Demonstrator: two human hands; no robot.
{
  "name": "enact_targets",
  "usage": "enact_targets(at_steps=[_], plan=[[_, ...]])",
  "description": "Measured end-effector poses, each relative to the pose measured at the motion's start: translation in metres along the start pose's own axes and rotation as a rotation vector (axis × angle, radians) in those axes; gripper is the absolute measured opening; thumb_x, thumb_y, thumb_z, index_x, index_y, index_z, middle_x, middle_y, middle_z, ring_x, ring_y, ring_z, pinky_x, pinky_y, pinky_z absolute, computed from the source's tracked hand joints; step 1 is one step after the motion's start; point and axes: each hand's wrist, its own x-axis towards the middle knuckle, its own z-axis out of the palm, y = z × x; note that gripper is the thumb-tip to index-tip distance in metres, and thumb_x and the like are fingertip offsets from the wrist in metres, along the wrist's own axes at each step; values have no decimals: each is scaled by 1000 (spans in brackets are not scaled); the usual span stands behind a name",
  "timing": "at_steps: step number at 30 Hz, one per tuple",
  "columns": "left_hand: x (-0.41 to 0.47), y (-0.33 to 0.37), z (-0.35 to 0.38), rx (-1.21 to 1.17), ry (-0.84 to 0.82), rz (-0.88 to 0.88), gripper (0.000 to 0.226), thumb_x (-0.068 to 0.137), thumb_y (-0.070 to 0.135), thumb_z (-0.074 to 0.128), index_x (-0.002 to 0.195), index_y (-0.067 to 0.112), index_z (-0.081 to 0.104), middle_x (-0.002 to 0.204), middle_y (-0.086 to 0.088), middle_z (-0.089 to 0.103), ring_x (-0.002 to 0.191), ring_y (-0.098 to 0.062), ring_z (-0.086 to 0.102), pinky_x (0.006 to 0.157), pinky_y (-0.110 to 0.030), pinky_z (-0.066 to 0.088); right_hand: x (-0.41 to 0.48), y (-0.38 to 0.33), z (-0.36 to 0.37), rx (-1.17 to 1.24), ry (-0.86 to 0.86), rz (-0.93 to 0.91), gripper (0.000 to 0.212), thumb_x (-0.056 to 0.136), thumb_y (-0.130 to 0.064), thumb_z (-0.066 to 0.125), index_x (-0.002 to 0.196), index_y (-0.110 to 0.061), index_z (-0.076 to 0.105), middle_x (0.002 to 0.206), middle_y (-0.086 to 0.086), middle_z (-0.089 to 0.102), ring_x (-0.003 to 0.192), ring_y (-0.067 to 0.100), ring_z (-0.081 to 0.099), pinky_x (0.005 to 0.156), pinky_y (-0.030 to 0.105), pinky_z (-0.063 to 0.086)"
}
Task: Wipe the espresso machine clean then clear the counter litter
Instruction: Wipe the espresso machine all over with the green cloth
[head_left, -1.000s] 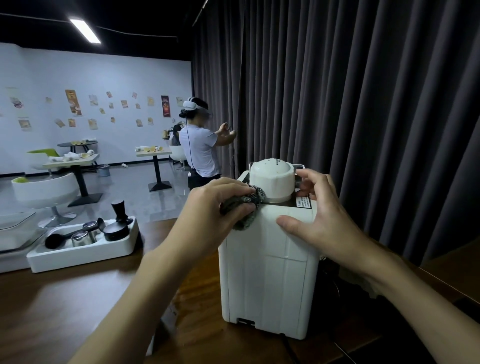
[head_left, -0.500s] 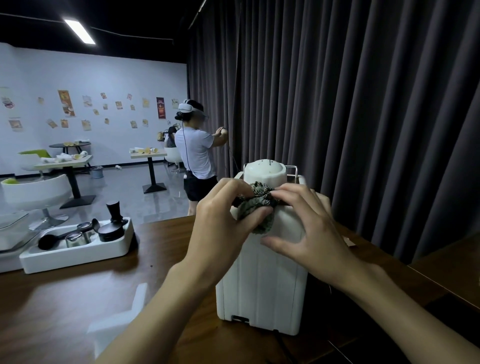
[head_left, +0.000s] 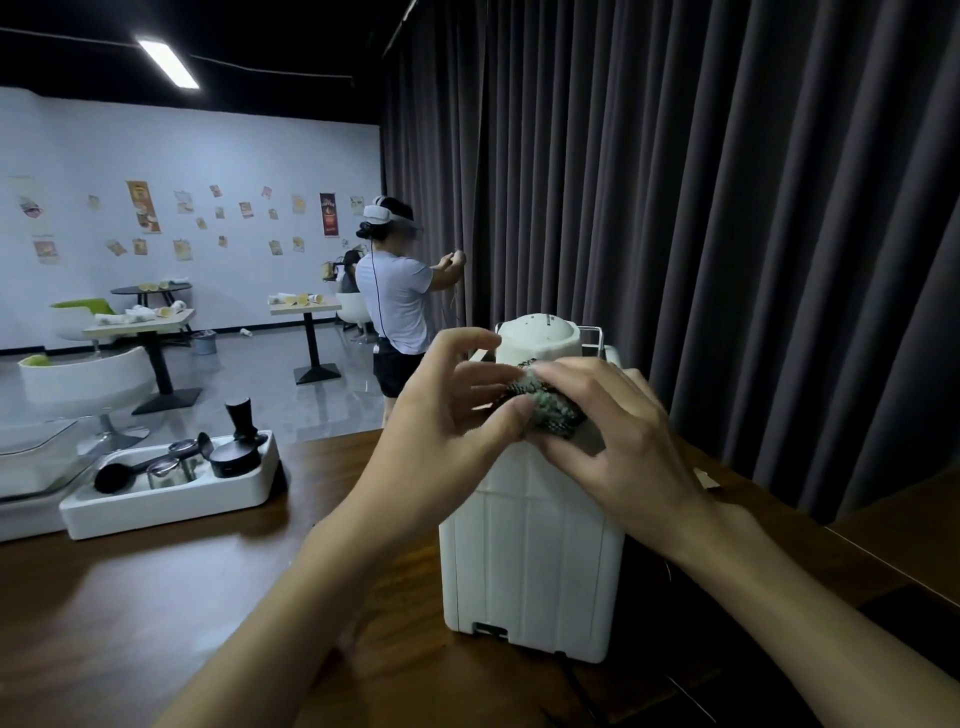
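Observation:
The white espresso machine (head_left: 530, 551) stands on the dark wooden counter (head_left: 130, 613), its back panel facing me and a white domed cap (head_left: 537, 338) on top. A crumpled grey-green cloth (head_left: 550, 408) is held in front of the machine's upper edge. My right hand (head_left: 618, 441) curls over the cloth from the right. My left hand (head_left: 447, 431) pinches the cloth's left side with thumb and fingers.
A white tray (head_left: 171, 499) with a black tamper (head_left: 241, 415), a scoop and small metal cups sits on the counter at left. A small paper scrap (head_left: 707, 479) lies right of the machine. Dark curtains hang behind. Another person with a headset stands beyond the counter.
The cloth has passed from my left hand alone to both hands. My right hand left the machine's top and closed over the cloth. The view has pulled back a little.

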Motion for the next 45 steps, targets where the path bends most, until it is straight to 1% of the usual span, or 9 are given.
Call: enact_targets(at_steps=[9, 16, 20, 24, 30, 36, 40, 43, 45], plan=[[32, -11, -7, 217, 93, 21, 28, 98, 33, 60, 126, 34, 58, 126, 15, 63, 124, 2, 55, 100, -28, 50, 36, 9, -16, 91, 186, 170, 28, 85, -11, 69, 112, -9, 70, 101, 6, 59, 95, 18, 58, 84, 33, 50], [39, -22, 1, 234, 102, 13, 33, 99, 26, 60, 132, 25, 61, 122, 9, 68, 100, -2, 68, 90, -32, 58, 48, 21, -11, 31, 10, 220, 53, 96, -40, 53, 136, -6, 51, 131, 4, 40, 117, 7, 43, 100, 26, 42], [39, -26, 1, 156, 119, 5, 28, 97, 21, 62, 124, 21, 58, 126, 8, 66, 120, -4, 61, 94, -41, 56, 45, 21, -10, -20, -81, 218, 74, 91, -53, 53, 148, -10, 34, 132, -1, 27, 120, 8, 37, 91, 38, 53], [38, -29, 0, 106, 120, -1, 31, 90, 26, 60, 120, 18, 57, 129, 2, 65, 124, -12, 61, 96, -47, 55, 49, 23, -5, -69, -28, 156, 63, 93, -40, 57, 143, -6, 42, 126, 2, 38, 117, 15, 47, 92, 39, 51], [36, -32, -1, 155, 75, -9, 33, 95, 13, 65, 125, 21, 54, 132, 8, 62, 119, 2, 60, 96, -39, 56, 49, 30, -4, 93, 139, 270, 39, 93, -23, 56, 124, -1, 60, 110, 7, 46, 100, 10, 49, 92, 5, 33], [35, -34, 0, 170, 56, 0, 50, 91, 9, 70, 133, 20, 45, 132, 10, 60, 128, 0, 54, 99, -34, 53, 49, 14, -1, 32, -14, 147, 43, 87, -20, 66, 127, -6, 59, 116, 3, 48, 109, 17, 52, 95, 31, 46], [33, -33, -3, 197, 26, -1, 57, 89, 10, 72, 135, 22, 40, 142, 12, 53, 130, 2, 51, 100, -28, 52, 47, 24, -6, 95, 86, 223, 29, 89, -15, 66, 114, -1, 65, 108, 6, 50, 97, 10, 51, 90, 18, 43], [30, -35, -4, 299, -5, -8, 57, 89, 27, 73, 135, 30, 39, 145, 17, 47, 130, 5, 48, 98, -21, 48, 43, 39, -14, 66, 111, 397, 24, 91, -17, 64, 108, 0, 66, 109, 6, 51, 95, 7, 49, 86, 16, 40], [26, -40, -1, 434, 12, -58, 59, 83, 55, 68, 133, 45, 36, 143, 19, 42, 131, -5, 46, 106, -39, 44, 37, 51, -21, 46, 67, 506, 23, 90, -21, 65, 107, -6, 68, 109, 3, 57, 94, 9, 53, 81, 14, 41]])
